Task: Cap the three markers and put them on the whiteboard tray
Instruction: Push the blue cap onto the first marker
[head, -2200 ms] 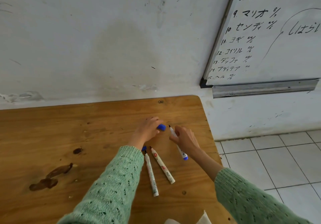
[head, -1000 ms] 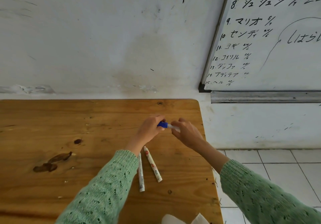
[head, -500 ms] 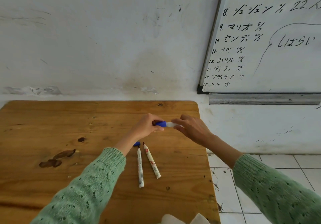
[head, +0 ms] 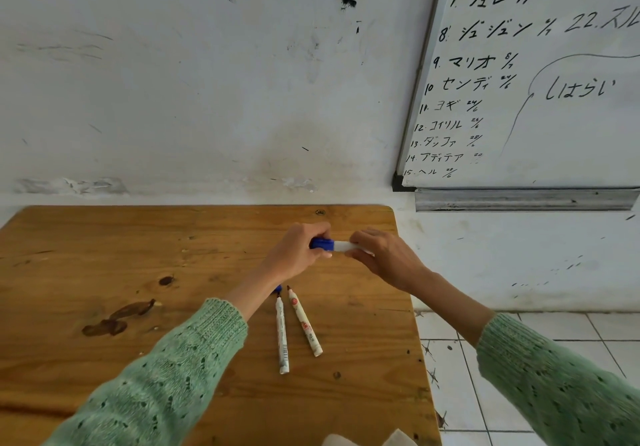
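Note:
A white marker [head: 344, 246] with a blue cap [head: 322, 244] on its left end is held level above the wooden table [head: 104, 255]. My left hand [head: 298, 255] grips the blue cap and my right hand [head: 384, 258] grips the barrel. Two more white markers lie uncapped on the table below my hands: one with a blue tip [head: 282, 338] and one with a dark red tip [head: 304, 321]. A blue piece shows beside my left wrist [head: 277, 288]. The metal whiteboard tray [head: 519, 200] runs under the whiteboard at the upper right and holds nothing that I can see.
The whiteboard [head: 540, 75] with black handwriting hangs on the white wall right of the table. White tiled floor [head: 460, 376] lies past the table's right edge. A crumpled white paper [head: 367, 438] sits at the table's near edge. Dark stains [head: 114, 317] mark the wood at left.
The blue cap in my left hand has come together with the marker in my right hand, and both hands have lifted it off the table. The view has tilted upward.

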